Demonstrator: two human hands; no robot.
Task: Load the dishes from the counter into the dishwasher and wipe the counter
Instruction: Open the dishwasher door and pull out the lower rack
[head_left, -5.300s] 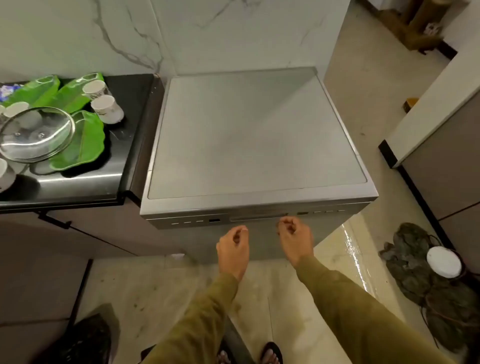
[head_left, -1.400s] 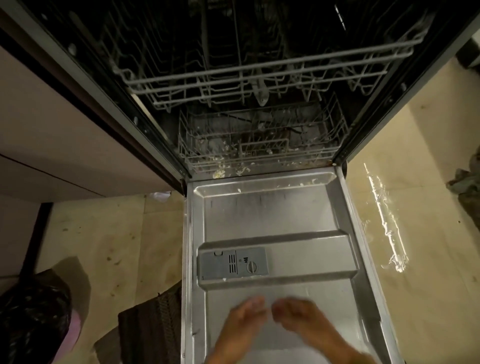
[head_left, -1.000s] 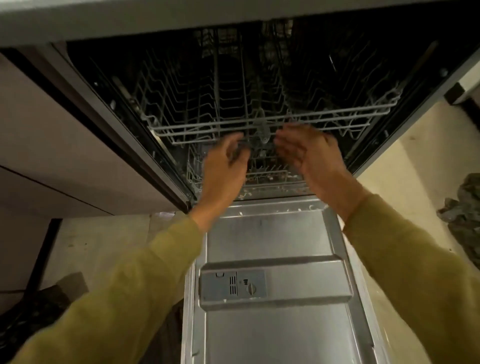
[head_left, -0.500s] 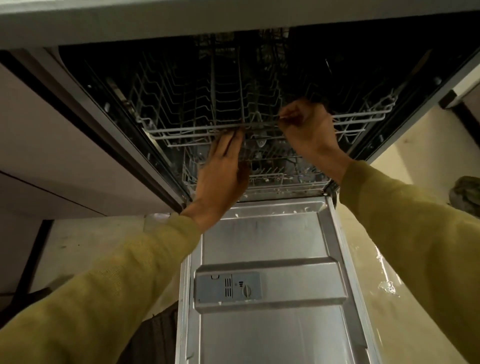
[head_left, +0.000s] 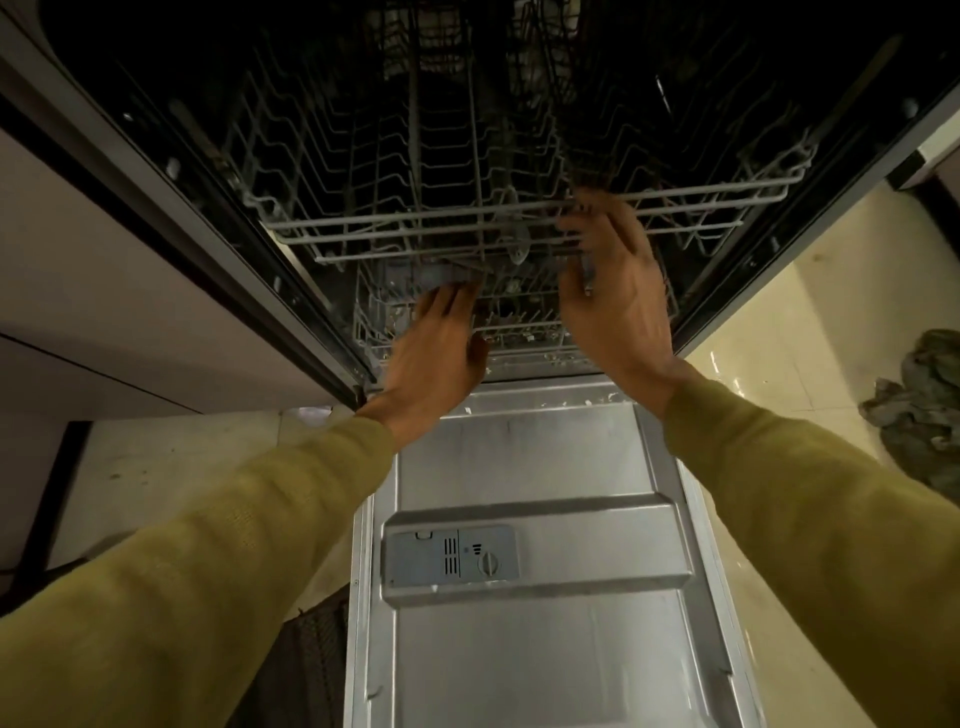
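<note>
We find the dishwasher (head_left: 519, 130) open, its door (head_left: 540, 649) folded fully down and lying flat toward us, bare steel inner face upward. A grey detergent dispenser (head_left: 451, 557) sits in the raised band across the door, with a round knob at its right end.

Our left hand (head_left: 439, 358) reaches in at the front of the machine, palm down, fingers extended forward and touching the underside of the upper rack (head_left: 467, 223) near a grey plastic fitting; the fingertips are blurred, so we cannot tell whether they curl round a wire. Our right hand (head_left: 615, 291) is raised beside it, fingers spread and fairly straight against the front rail of the same rack, thumb below the rail; it appears relaxed rather than clamped. Both arms wear olive-yellow sleeves (head_left: 234, 597).

The upper rack is a grey wire basket, sitting inside the cavity with its front rail near the opening. It holds no dishes that we can see. Beneath it the lower rack (head_left: 524, 338) is visible, with pale specks of residue along its front edge and on the door's hinge end.

To the left stands a pale cabinet panel (head_left: 104, 312); to the right, a glossy tiled floor (head_left: 779, 322) with a crumpled dark cloth (head_left: 919, 400) lying on it
</note>
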